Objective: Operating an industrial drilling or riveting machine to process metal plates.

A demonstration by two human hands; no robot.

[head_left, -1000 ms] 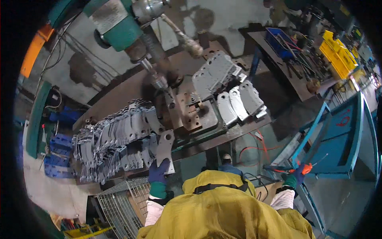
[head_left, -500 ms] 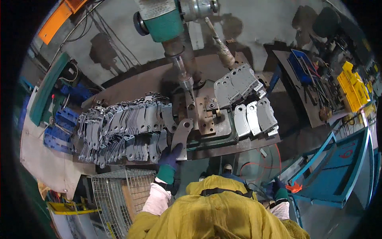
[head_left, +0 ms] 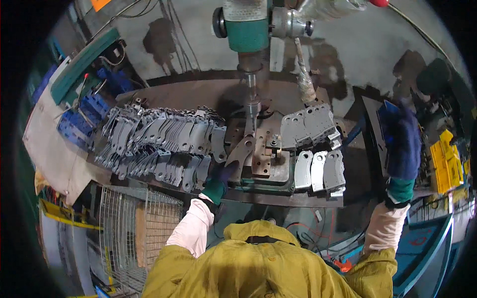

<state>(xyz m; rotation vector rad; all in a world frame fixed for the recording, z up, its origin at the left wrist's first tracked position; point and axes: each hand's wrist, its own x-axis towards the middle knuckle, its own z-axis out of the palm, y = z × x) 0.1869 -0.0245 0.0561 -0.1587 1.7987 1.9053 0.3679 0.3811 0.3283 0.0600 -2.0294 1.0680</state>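
My left hand (head_left: 220, 180), in a dark blue glove with a green cuff, grips the lower end of a curved flat metal plate (head_left: 241, 158). The plate's upper end, with a round hole, rests against the left edge of a brown metal fixture block (head_left: 262, 158) under the drill press spindle (head_left: 253, 102). Raised at the right, my right hand (head_left: 403, 146) is over the side table beside a blue tray (head_left: 386, 119). Its fingers are dark and smeared, so whether it holds anything is hidden.
Rows of grey metal plates (head_left: 164, 134) cover the bench's left side. More plates stand right of the fixture, in a back stack (head_left: 308, 126) and a front row (head_left: 318, 169). A yellow bin (head_left: 445, 161) is at far right, a wire cage (head_left: 117, 233) below left.
My right hand has risen from low by my side up to the side table at the right. My left hand still holds the plate at the fixture. The whole view has shifted.
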